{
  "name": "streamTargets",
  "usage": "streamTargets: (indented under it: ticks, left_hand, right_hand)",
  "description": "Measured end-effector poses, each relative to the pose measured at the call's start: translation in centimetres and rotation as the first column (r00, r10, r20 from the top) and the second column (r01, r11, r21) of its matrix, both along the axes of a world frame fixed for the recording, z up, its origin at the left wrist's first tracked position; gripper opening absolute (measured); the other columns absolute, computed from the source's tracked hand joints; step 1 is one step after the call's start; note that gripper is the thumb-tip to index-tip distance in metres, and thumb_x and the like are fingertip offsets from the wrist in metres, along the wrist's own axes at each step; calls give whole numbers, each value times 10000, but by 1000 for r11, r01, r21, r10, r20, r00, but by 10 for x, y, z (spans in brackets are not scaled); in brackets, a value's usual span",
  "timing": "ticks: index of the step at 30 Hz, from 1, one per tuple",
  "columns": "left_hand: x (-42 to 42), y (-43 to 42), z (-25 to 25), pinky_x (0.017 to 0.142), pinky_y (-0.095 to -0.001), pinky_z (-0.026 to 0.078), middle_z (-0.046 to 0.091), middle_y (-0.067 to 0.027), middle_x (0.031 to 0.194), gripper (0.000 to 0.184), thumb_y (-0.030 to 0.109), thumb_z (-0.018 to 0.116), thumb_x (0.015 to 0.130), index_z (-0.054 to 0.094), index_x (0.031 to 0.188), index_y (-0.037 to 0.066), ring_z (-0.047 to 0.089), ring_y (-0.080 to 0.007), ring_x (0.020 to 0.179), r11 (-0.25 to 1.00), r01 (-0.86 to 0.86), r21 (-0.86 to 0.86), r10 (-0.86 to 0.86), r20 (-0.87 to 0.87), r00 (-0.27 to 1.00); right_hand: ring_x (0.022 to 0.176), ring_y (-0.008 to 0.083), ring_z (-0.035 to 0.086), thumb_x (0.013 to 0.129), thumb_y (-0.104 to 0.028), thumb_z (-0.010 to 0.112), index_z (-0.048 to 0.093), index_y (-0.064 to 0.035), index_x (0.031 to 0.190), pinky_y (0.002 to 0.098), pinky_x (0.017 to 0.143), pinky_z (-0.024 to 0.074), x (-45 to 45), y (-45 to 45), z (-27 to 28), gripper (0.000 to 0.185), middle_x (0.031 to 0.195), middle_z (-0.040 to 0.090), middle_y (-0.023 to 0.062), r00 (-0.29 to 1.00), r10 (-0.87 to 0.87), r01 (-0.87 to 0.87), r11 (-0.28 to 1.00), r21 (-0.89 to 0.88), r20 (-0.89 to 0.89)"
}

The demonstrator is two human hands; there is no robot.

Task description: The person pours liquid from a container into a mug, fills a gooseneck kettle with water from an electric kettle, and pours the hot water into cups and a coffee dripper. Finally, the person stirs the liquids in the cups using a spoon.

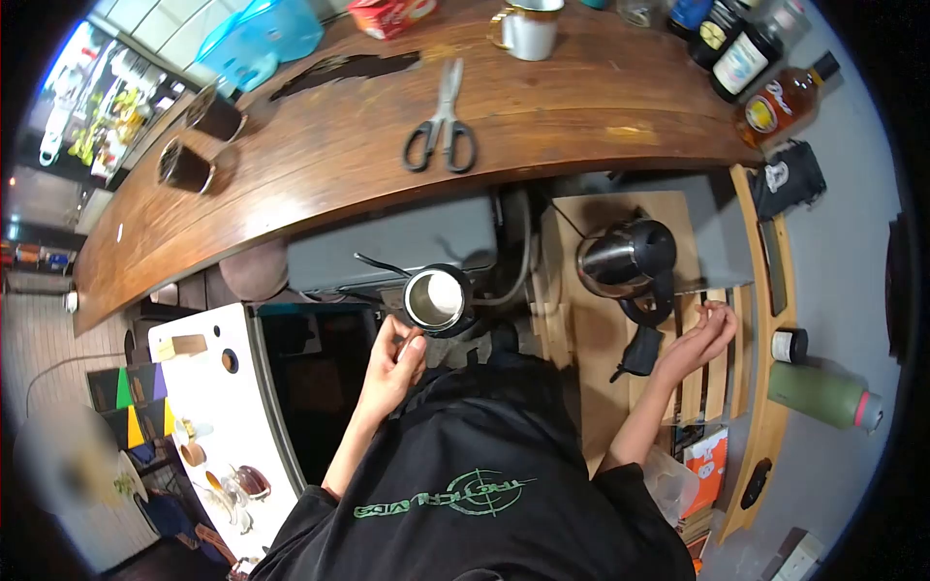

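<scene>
My left hand (395, 363) is closed around the handle of a lidless gooseneck kettle (415, 302), held in front of my body below the counter's edge. Its thin dark spout points to the left, and the round mouth shows a metal inner wall with a bright white patch inside; I cannot tell whether that is liquid or glare. My right hand (707, 335) is raised at the right with loosely bent fingers and nothing visible in it. Close by it, a dark and steel electric kettle (620, 259) stands on a wooden shelf (572, 215), its black handle towards me.
Scissors (446, 121), a white mug (532, 31) and two dark-filled glasses (186, 167) are on the wooden counter (329, 126). Several bottles (775, 107) stand at its right end. A green flask (819, 395) lies at the right; a white surface (208, 378) is at the left.
</scene>
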State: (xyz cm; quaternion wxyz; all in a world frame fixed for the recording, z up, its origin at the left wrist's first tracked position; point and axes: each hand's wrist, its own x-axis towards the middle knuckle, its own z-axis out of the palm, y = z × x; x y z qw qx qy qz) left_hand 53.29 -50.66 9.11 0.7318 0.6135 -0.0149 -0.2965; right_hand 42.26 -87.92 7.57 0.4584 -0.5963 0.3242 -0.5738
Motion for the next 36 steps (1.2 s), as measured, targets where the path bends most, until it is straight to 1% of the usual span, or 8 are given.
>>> streamTargets:
  ticks: [8,13,18,23,25,28,30,36]
  left_hand:
    - [-24,95,1,451,-228,261,401,38,674,197,130,550,1012,361,962,102,334,-30,514,979,-205,-12,205,19,978]
    - [-50,173,-2,464,-226,291,448,27,628,205,167,567,1006,381,969,89,374,-33,516,926,-373,48,373,16,928]
    - [-81,243,-6,480,-227,316,487,2,652,241,202,576,1001,373,946,84,401,-40,528,840,-537,72,538,12,843]
    - [-109,302,-17,482,-230,323,513,-9,666,242,216,580,993,386,944,79,418,-49,527,759,-627,174,630,50,775]
    - [-116,316,-12,504,-233,347,524,-10,668,245,225,582,991,395,934,77,443,-55,552,713,-668,212,680,24,733]
    - [-122,335,-25,543,-251,386,519,-9,670,251,230,584,992,392,932,80,465,-67,592,631,-750,196,759,44,650]
    - [-121,345,-39,508,-237,348,488,2,662,239,215,573,1000,379,939,91,423,-57,557,583,-795,170,798,67,599]
    - [-117,368,-59,492,-228,341,478,5,674,235,200,573,1001,372,937,96,416,-54,553,441,-895,74,893,64,445]
  right_hand:
    - [917,193,479,1002,-139,439,502,-9,982,337,837,431,86,148,51,147,1018,481,108,823,566,-561,822,-92,36]
    - [922,170,472,992,-86,430,492,-30,1009,325,841,418,128,256,58,85,1024,473,88,501,865,-865,501,-10,45]
    - [935,158,501,1001,-96,460,504,-26,1112,321,832,429,149,367,65,138,1005,498,66,211,977,-974,207,95,33]
    - [843,88,495,961,-20,533,595,-7,1006,214,781,407,175,474,56,78,961,510,21,-133,953,-985,-96,144,-274]
    - [820,126,539,933,-7,571,637,2,1027,242,758,429,195,516,41,115,906,540,58,-275,849,-958,-283,51,-452]
    - [836,196,577,904,-6,600,657,-30,1104,299,778,464,218,579,14,209,949,585,90,-453,679,-865,-491,101,-578]
    - [994,296,614,862,9,614,656,-52,1151,380,880,492,231,617,-11,298,1091,617,134,-468,591,-808,-588,46,-657]
    - [1099,325,586,794,48,654,660,-58,1161,397,946,497,251,679,-47,381,1165,612,145,-382,448,-662,-743,-99,-808]
